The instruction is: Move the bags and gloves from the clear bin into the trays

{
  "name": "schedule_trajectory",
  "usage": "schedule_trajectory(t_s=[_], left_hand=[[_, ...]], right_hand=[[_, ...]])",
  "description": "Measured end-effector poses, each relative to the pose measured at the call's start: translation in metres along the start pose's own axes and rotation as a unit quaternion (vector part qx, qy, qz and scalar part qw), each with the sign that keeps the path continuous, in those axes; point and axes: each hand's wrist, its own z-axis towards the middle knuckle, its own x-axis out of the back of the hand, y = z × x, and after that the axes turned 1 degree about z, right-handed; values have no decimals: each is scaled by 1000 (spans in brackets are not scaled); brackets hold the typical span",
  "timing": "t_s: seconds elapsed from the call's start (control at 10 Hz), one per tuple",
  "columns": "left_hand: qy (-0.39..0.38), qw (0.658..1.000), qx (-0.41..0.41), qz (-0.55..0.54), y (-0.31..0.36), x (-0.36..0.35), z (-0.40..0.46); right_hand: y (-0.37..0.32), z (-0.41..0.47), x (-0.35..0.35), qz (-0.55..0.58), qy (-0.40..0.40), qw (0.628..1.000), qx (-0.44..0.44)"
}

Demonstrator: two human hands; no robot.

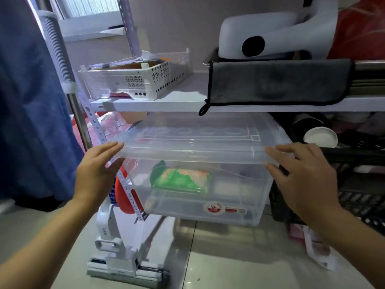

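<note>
The clear bin (200, 184) sits in the middle of the frame, under the white shelf board (158, 104), with its clear lid (193, 142) on top. The left hand (98, 174), at centre left, has straight fingers laid against the lid's left front corner. The right hand (302, 174), at centre right, rests its spread, lightly bent fingers on the lid's right front corner; neither hand wraps round the lid. Between the hands, lower in the frame and behind the bin's front wall, lies a green bag (181, 180). Gloves cannot be made out inside. In the upper left of the frame a white perforated tray (145, 80) stands on the shelf, well above the left hand. A grey cloth (277, 82) hangs over the shelf at upper right.
</note>
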Motion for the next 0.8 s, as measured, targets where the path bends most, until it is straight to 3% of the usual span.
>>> schedule_trajectory(t_s=[0.3, 0.6, 0.8], left_hand=[[-63, 997, 33, -10, -6, -68, 74], [-146, 988, 39, -34, -8, -114, 55], [-257, 960, 25, 104, -3, -85, 54]], right_hand=[[-2, 56, -67, -20, -114, 989, -96], [0, 38, -90, -23, -213, 968, -133], [-13, 43, -58, -78, -329, 935, -106]])
